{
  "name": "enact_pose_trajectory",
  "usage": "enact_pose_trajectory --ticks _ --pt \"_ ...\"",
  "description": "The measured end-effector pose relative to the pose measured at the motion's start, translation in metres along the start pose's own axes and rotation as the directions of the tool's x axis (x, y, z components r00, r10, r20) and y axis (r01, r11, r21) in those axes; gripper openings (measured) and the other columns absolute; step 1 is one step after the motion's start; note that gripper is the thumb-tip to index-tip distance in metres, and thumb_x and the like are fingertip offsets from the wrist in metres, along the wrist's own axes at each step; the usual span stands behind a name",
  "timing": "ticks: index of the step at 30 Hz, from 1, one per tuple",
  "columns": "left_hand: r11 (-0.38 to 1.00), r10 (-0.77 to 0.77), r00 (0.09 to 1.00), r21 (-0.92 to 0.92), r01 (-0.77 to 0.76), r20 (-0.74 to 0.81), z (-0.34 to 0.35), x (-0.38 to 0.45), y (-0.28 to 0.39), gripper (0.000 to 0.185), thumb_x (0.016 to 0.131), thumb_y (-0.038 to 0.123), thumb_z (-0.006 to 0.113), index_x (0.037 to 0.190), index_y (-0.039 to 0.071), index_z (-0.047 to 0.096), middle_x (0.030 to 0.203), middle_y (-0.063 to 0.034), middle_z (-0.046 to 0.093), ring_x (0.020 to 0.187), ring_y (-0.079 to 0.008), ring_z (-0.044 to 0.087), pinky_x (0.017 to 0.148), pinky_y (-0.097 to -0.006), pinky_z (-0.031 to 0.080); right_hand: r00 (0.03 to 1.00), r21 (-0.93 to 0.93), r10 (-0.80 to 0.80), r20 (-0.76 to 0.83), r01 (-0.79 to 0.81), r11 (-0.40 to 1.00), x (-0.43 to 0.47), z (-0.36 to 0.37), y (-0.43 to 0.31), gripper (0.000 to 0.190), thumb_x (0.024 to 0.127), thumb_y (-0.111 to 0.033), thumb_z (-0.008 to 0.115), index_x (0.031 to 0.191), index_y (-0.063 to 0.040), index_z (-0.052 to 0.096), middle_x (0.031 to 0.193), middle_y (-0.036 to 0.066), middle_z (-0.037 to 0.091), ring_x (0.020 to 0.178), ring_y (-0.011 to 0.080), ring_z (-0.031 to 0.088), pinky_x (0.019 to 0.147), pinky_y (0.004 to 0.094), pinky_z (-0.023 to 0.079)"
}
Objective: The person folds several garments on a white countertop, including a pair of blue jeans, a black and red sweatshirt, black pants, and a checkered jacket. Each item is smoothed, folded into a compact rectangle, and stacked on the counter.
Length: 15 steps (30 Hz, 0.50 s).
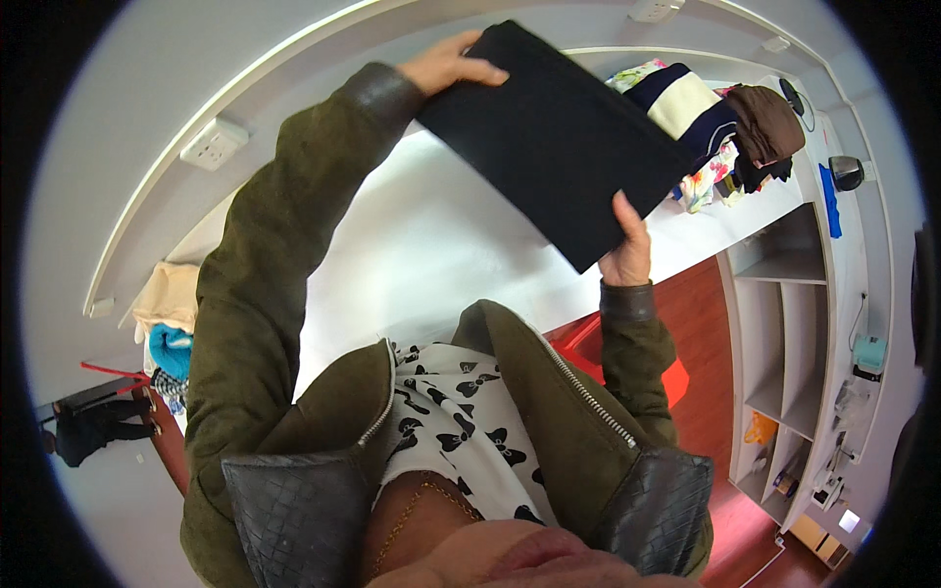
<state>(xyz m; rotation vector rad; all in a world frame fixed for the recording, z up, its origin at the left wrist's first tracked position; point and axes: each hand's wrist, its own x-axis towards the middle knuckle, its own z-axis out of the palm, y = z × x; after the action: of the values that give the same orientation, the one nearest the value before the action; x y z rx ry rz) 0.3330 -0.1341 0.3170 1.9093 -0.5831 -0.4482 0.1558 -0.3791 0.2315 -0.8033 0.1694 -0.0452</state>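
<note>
Both my hands hold a flat, stiff-looking black rectangular panel [555, 140], tilted above a white tabletop [382, 235]. Its material is not plain, and no print shows on the face towards me. My left hand [459, 65] grips the upper left edge, with the thumb on the near face and the fingers mostly behind. At the lower right corner, my right hand [628, 246] has its thumb up along the edge; its other fingers are largely hidden by the panel. Just beyond the panel's right side sits a pile of folded clothes [684, 110], striped, floral and brown, partly covered by it.
More clothes [167, 294] lie at the table's left end. A red plastic container [673, 378] stands on the reddish floor below the right edge. White shelving [761, 316] rises at right, bearing a kettle [845, 173]. Another person [103, 430] is far left. A wall socket [214, 144] is behind.
</note>
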Motion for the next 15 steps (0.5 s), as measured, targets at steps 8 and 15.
enact_pose_trajectory --ticks 8,15 --pt "0.871 0.175 0.935 0.492 0.000 -0.308 0.040 0.104 -0.025 0.063 0.072 0.038 0.063 0.121 0.003 0.045 0.106 -0.0204 0.058 0.093 -0.0312 0.058 0.081 -0.0383 0.046 0.944 -0.071 -0.070 -0.324 0.050 0.996 0.065 -0.029 0.000 0.040 0.082 -0.020 0.062 0.113 0.002 0.050 0.109 0.012 0.057 0.099 0.0208 0.057 0.086 0.0305 0.046" --pt "0.531 0.315 0.947 0.838 -0.126 -0.057 0.114 0.073 -0.070 0.062 0.078 0.055 0.052 0.132 0.030 0.036 0.141 -0.0107 0.027 0.131 -0.0289 0.022 0.095 -0.0645 0.015 0.931 -0.119 -0.004 -0.366 -0.043 0.992 0.071 -0.046 0.016 0.047 0.079 -0.019 0.065 0.115 0.005 0.046 0.110 0.014 0.055 0.099 0.0204 0.056 0.086 0.0311 0.046"
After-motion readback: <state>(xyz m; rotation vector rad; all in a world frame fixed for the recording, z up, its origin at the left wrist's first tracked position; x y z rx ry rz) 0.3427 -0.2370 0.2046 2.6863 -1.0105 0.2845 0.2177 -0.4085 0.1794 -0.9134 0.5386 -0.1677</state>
